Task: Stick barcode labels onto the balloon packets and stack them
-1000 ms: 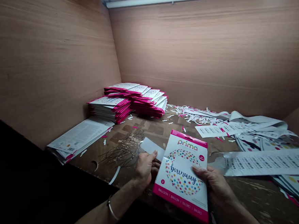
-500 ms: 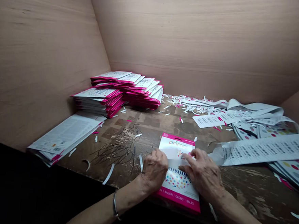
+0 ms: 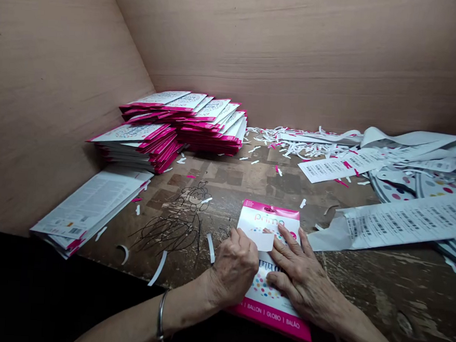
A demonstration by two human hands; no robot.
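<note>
**White rectangular slip (image 3: 264, 241) pinched over a magenta-and-white balloon packet (image 3: 262, 293)**

Nearest us, a slim silvery bangle (image 3: 161, 317) circles the left wrist (image 3: 181, 306). Just beyond, the flat rectangular packet lies face up at the near edge of the worn brown wooden table (image 3: 365, 277), its lower band reading "BALLON | GLOBO | BALÃO". Over its left side we see the left hand (image 3: 233, 268), fingers curled tight, gripping the slip's left end. The right hand (image 3: 302, 275) lies spread, palm down, across the packet's right side, fingertips at the slip's right end; we see nothing in its grasp. We cannot tell whether the slip touches the packet.

To the left, curved white strips (image 3: 157, 268) lie near a tangle of thin black lines (image 3: 165, 233), wire or drawing we cannot tell. Farther left is a low pile of face-down packets (image 3: 93, 200). On the right, a long white barcode-label strip (image 3: 415, 220) lies across white polka-dotted pieces (image 3: 398, 191).

Beyond, we see stacks of magenta-edged white packets (image 3: 211, 120) at left and a heap of white and magenta paper shreds (image 3: 311, 147) before the pale wooden back panel (image 3: 299, 51).
</note>
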